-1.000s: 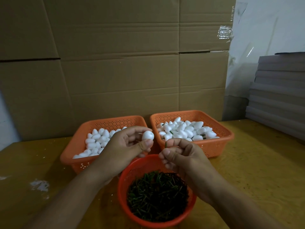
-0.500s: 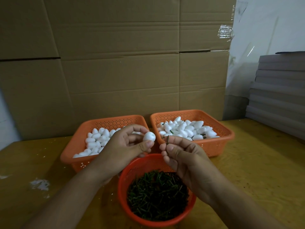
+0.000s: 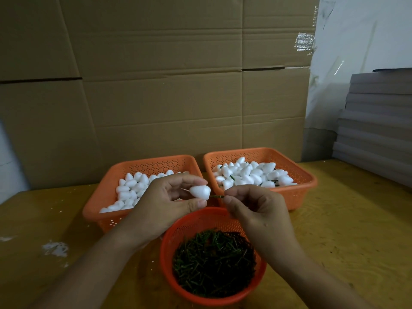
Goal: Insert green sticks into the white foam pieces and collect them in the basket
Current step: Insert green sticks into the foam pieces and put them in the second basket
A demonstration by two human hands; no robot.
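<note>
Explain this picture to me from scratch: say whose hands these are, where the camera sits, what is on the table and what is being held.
There is no machine here. A person wears a camera on the head, looking down at their own two bare hands.

On the wooden table stand three orange baskets. The left basket holds plain white foam pieces. The right basket holds foam pieces with green sticks showing among them. The round basket nearest the person holds loose green sticks.

The left hand holds one foam piece. The right hand pinches a green stick, whose tip meets that piece.
</note>
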